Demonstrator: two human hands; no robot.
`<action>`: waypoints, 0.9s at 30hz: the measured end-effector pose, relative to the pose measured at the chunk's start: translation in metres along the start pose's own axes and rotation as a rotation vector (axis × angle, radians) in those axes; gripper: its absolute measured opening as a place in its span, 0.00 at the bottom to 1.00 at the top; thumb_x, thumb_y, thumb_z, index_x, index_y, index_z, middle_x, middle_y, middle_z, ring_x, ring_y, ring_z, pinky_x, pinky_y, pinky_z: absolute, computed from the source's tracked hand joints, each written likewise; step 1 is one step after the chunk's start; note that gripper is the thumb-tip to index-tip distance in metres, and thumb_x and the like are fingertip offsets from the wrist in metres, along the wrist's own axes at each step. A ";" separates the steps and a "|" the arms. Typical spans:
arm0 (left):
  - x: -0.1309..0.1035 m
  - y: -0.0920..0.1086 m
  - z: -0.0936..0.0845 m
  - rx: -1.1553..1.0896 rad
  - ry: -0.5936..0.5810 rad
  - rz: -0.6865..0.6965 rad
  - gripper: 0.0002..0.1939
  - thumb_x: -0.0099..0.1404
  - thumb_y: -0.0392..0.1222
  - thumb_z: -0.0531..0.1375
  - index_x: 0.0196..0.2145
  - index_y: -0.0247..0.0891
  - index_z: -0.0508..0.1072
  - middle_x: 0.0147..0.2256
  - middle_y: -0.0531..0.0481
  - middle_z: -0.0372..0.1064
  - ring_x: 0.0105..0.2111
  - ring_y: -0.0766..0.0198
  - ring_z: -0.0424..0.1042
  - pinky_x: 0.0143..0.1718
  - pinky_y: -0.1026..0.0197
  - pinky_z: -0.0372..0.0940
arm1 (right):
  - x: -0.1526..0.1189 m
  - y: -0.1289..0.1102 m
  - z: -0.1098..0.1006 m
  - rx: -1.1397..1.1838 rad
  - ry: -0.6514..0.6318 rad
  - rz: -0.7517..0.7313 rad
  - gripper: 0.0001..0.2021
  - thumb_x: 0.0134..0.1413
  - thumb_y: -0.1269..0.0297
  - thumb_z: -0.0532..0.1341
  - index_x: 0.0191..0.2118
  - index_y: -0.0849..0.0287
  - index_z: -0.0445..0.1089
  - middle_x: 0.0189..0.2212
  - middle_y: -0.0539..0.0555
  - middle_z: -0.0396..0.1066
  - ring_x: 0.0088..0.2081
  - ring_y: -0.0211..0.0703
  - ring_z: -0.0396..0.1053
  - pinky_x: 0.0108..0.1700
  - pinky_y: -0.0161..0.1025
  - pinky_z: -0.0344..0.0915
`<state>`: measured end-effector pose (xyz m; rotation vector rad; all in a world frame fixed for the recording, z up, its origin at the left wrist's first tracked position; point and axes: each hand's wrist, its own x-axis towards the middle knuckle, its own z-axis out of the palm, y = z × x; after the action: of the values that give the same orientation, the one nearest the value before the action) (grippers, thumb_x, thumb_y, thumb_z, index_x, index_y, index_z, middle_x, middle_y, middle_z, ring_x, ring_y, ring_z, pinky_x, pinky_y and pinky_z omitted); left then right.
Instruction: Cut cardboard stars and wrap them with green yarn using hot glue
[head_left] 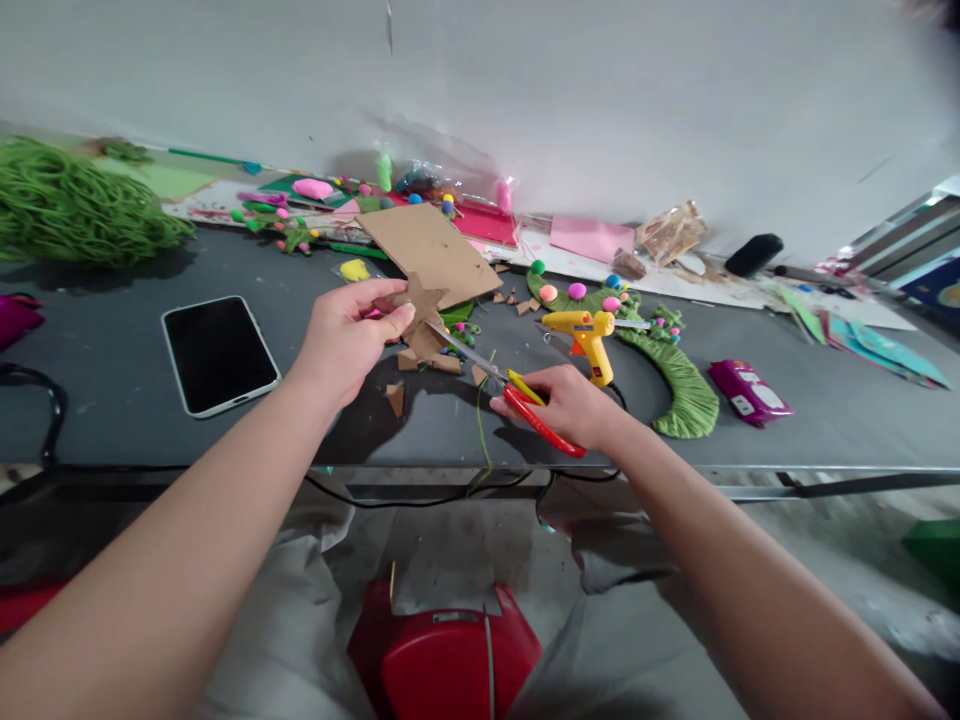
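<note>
Pinched between the thumb and fingers of the left hand (352,335), the cardboard star (425,318) is held above the grey table (832,440), left of the middle, while the right hand (576,402) is closed around the red and yellow handles of the scissors (544,425). Their blades point far and left, up to the star's right side; how wide they stand apart, I cannot tell. Short snips made deep in the blades should suit stiff board, which may crease if forced at the tips. Turning the star with the left hand, rather than twisting the right wrist, should keep the line true, with the left fingertips well out of the blades' path. Small cardboard scraps (395,398) lie below, and the larger cardboard sheet (431,250) just beyond. The yellow glue gun (596,345) rests to the right; the loose green thread (481,430) near the scissors is best kept clear of the cut.
</note>
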<state>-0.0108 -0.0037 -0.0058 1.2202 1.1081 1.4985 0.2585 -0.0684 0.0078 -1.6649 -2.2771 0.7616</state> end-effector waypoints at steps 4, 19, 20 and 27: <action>0.000 0.002 0.000 0.018 0.004 -0.015 0.19 0.49 0.38 0.72 0.41 0.40 0.83 0.33 0.50 0.75 0.32 0.61 0.72 0.40 0.53 0.71 | 0.001 0.003 0.001 -0.005 0.001 -0.014 0.30 0.55 0.34 0.59 0.22 0.57 0.61 0.21 0.47 0.53 0.26 0.36 0.48 0.28 0.38 0.47; -0.002 0.000 -0.003 -0.003 -0.005 -0.035 0.18 0.49 0.36 0.72 0.40 0.39 0.83 0.32 0.50 0.74 0.33 0.60 0.72 0.41 0.52 0.70 | 0.003 0.003 0.002 -0.015 0.014 -0.015 0.30 0.54 0.33 0.60 0.20 0.58 0.64 0.20 0.47 0.52 0.25 0.36 0.48 0.27 0.39 0.46; -0.002 0.000 -0.003 -0.003 -0.008 -0.037 0.18 0.49 0.35 0.72 0.40 0.39 0.83 0.32 0.49 0.74 0.33 0.60 0.72 0.41 0.52 0.70 | 0.003 0.003 0.002 -0.016 0.018 -0.020 0.30 0.54 0.33 0.60 0.20 0.58 0.64 0.19 0.47 0.51 0.25 0.36 0.47 0.27 0.39 0.46; -0.003 0.000 -0.004 0.050 -0.011 -0.024 0.17 0.51 0.37 0.72 0.41 0.39 0.82 0.32 0.48 0.73 0.32 0.59 0.72 0.40 0.52 0.69 | 0.001 0.001 0.003 -0.081 0.019 -0.013 0.29 0.55 0.35 0.60 0.20 0.57 0.59 0.19 0.47 0.54 0.24 0.35 0.48 0.28 0.39 0.46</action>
<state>-0.0146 -0.0067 -0.0071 1.2435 1.1556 1.4517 0.2577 -0.0677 0.0042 -1.6829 -2.3322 0.6571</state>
